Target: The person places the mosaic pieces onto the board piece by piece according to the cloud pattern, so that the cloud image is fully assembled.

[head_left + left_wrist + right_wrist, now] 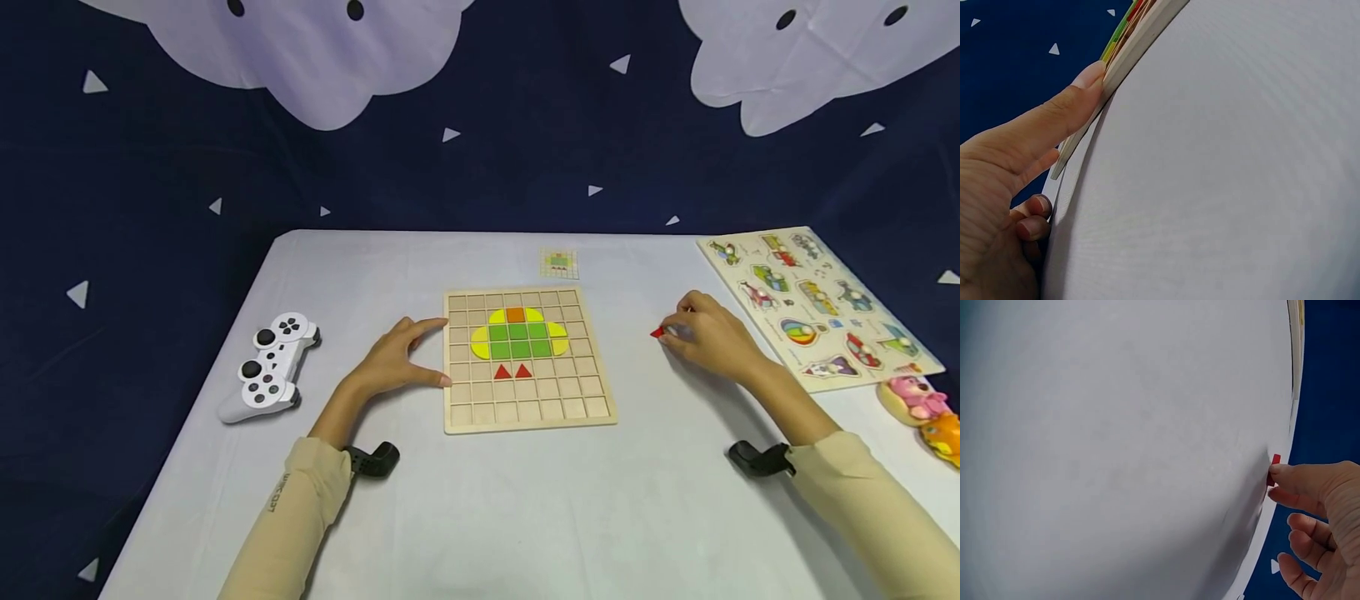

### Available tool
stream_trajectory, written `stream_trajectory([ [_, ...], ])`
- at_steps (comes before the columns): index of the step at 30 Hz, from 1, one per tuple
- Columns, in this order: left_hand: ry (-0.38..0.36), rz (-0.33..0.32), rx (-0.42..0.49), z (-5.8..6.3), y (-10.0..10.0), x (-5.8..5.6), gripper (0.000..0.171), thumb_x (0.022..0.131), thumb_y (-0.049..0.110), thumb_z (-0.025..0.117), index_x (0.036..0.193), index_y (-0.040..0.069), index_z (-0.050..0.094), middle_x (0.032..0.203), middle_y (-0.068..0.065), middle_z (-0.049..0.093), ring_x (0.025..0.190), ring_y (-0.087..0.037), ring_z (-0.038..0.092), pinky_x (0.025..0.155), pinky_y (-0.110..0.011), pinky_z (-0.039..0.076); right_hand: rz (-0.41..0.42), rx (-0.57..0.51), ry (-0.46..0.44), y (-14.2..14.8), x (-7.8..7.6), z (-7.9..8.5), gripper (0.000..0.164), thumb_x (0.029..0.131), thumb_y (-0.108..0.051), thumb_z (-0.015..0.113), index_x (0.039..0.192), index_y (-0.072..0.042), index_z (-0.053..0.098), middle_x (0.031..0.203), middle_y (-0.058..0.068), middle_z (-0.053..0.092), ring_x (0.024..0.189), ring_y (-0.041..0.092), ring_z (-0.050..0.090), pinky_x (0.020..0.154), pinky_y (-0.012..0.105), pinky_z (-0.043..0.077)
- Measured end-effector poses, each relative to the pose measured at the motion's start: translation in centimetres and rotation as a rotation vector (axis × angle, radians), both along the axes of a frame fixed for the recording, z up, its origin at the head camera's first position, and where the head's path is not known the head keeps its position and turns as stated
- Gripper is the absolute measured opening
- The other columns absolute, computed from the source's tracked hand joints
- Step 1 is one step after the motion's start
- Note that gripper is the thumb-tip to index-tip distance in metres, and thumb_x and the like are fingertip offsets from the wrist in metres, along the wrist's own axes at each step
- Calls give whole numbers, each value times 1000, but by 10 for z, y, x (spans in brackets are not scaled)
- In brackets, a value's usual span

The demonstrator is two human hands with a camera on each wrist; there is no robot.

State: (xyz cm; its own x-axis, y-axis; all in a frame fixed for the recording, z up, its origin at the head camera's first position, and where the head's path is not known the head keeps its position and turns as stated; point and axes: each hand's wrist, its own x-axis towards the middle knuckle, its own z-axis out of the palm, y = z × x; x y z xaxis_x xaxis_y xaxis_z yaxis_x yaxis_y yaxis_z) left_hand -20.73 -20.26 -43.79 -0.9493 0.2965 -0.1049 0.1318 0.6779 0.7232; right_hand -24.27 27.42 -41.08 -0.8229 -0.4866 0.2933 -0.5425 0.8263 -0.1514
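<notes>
A wooden grid board (532,412) lies flat mid-table, bearing green squares (518,332), an orange square (515,315), yellow rounded pieces (481,342) and two red triangles (502,372). My left hand (393,358) touches the board's left edge with thumb and index finger spread apart. The left wrist view shows that thumb (1054,122) against the board's side (1129,62). To the right of the board, my right hand (705,333) pinches a small red piece (657,332) between thumb and index finger. Most of this piece (1276,460) is covered by the fingertips.
A small pattern card (559,264) lies behind the board. At left rests a white game controller (272,367). A picture peg puzzle (825,312) lies at the right, with pink (917,398) and orange (942,437) toy figures near its front corner.
</notes>
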Motion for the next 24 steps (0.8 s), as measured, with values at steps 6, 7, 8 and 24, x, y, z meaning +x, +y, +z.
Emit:
stream_trajectory([
  [6, -2, 1, 8, 0, 0, 0, 99, 63, 41, 93, 149, 26, 46, 93, -5, 37, 83, -21, 38, 73, -36, 31, 8, -5, 10, 2, -1, 0, 18, 76, -8, 81, 92, -1, 76, 96, 13, 53, 86, 27, 51, 72, 46, 43],
  [7, -2, 1, 9, 0, 0, 1, 99, 63, 41, 92, 150, 26, 45, 93, -5, 37, 84, -21, 38, 73, -36, 31, 9, -5, 12, 2, -1, 0, 21, 77, -8, 81, 95, 0, 76, 97, 14, 53, 87, 27, 51, 72, 46, 43],
  [8, -3, 1, 9, 1, 0, 1, 99, 63, 41, 92, 150, 26, 45, 93, -5, 37, 84, -21, 38, 73, -36, 31, 13, -5, 9, 2, -1, 0, 22, 77, -7, 81, 97, 0, 76, 97, 13, 53, 86, 27, 51, 71, 45, 43],
  [24, -6, 4, 2, 2, 0, 2, 99, 64, 41, 92, 150, 26, 45, 94, -5, 38, 84, -21, 38, 74, -36, 32, 17, -20, -35, 4, -2, -3, 13, 78, -9, 80, 89, -4, 76, 96, 7, 52, 87, 21, 48, 70, 43, 43],
])
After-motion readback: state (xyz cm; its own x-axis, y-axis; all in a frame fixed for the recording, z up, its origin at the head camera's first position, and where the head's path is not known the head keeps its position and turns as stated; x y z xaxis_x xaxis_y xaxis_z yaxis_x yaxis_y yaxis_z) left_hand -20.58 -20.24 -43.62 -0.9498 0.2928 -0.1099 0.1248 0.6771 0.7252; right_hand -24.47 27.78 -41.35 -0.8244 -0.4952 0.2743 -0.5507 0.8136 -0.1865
